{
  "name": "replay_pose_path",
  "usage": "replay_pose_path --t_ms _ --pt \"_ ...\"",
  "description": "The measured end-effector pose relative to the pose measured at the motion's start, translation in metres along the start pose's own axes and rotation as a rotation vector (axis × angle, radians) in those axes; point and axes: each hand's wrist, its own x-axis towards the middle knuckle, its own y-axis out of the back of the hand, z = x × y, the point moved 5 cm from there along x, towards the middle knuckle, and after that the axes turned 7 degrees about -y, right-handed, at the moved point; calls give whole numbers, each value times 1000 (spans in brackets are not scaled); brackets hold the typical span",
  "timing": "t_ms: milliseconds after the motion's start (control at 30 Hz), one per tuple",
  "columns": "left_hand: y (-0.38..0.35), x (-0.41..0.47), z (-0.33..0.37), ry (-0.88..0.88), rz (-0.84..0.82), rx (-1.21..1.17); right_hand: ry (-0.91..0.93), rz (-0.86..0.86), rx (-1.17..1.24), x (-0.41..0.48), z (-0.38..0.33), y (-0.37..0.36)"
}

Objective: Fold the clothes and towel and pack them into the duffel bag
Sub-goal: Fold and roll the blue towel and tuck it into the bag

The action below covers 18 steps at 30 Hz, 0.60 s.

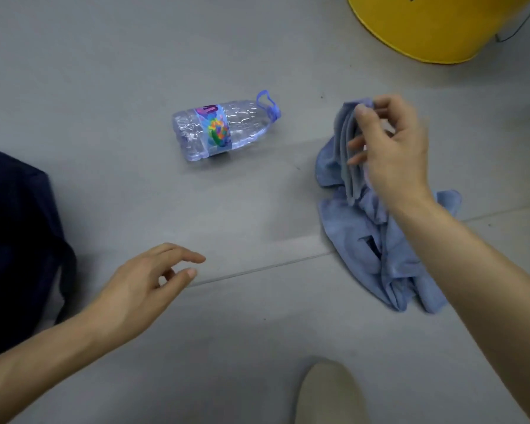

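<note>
**R hand on towel, L hand free**

Labels: bottle (224,130) lies on its side mid-floor; multicolour label w/ purple letters, not legible.

Surroundings: navy duffel bag (16,228) at left edge, beige shoe tip (328,393) bottom centre, yellow tub (426,26) top right.

Fingers: left hand (144,283) near bag, fingers loosely curled and apart, holding nothing. Right hand (392,148) pinches bunched top edge of blue towel (380,240) btwn thumb + fingers. Rest of towel lies crumpled on floor, right of bottle.
</note>
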Motion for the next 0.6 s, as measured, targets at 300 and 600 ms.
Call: replay_pose_path --t_ms 300,600 --pt "57 -1 16 32 231 -169 -57 -339 181 -61 -95 -73" --pt "30 -15 -6 137 158 -285 -839 -627 520 -151 -5 -180"
